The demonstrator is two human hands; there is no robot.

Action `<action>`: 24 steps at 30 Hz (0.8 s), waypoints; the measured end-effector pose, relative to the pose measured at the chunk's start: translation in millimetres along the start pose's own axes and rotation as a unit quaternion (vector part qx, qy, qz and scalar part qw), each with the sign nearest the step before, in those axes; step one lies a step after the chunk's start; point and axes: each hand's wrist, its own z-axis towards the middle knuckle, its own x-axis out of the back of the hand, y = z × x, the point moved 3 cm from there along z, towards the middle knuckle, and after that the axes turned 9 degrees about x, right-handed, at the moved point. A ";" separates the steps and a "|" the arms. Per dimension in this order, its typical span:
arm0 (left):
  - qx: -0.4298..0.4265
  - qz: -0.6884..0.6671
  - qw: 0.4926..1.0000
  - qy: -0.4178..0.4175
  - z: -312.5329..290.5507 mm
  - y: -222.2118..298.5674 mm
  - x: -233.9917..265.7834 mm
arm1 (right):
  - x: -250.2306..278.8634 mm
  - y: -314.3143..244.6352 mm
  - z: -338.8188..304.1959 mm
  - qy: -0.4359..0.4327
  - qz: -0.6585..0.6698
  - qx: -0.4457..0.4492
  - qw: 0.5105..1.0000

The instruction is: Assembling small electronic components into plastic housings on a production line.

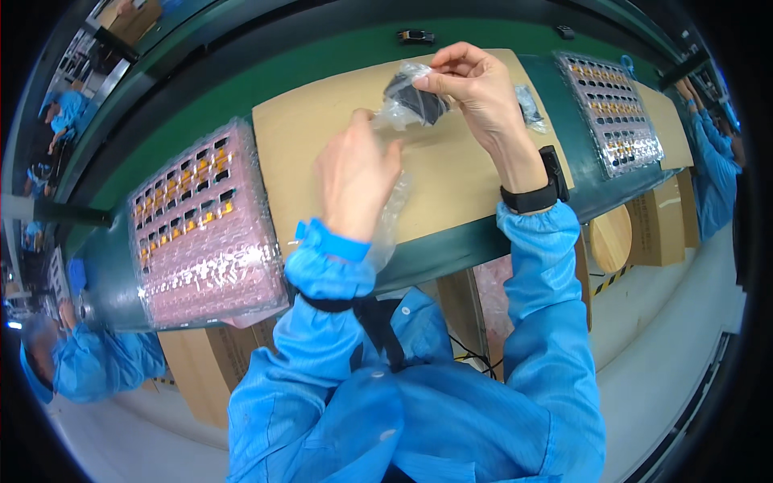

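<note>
My right hand is closed in a pinch on the upper edge of a clear plastic bag above the cardboard sheet. Inside or against the bag is a dark, flat item whose kind I cannot make out. My left hand is just below and to the left, its fingers bent toward the bag but smeared by motion. A strip of clear plastic film hangs beside the left wrist; whether the left hand grips it is not clear.
The tan cardboard sheet covers the green bench. Pink-lined trays with small black-and-orange parts stand left and right. Another clear packet lies by the sheet's right edge. A small black device sits behind. Co-workers in blue flank the bench.
</note>
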 end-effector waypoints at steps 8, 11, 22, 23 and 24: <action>0.022 -0.107 0.992 -0.055 -5.9 32.4 28.3 | -17.0 -14.6 -0.5 -0.010 -0.017 -0.008 1.000; 0.006 -0.129 0.990 -0.058 1.9 28.4 3.7 | -11.5 -24.7 -5.6 -0.017 0.065 0.004 0.998; 0.088 -0.473 0.875 -0.062 13.4 7.2 -17.6 | 164.8 14.5 -26.4 0.056 -0.616 0.035 0.785; 0.091 -0.473 0.874 -0.056 11.1 6.9 -12.4 | 159.2 13.8 -21.4 0.027 -0.587 0.062 0.807; 0.083 -0.512 0.851 -0.080 7.5 10.1 -7.3 | 161.3 7.9 -18.6 0.089 -0.518 0.061 0.849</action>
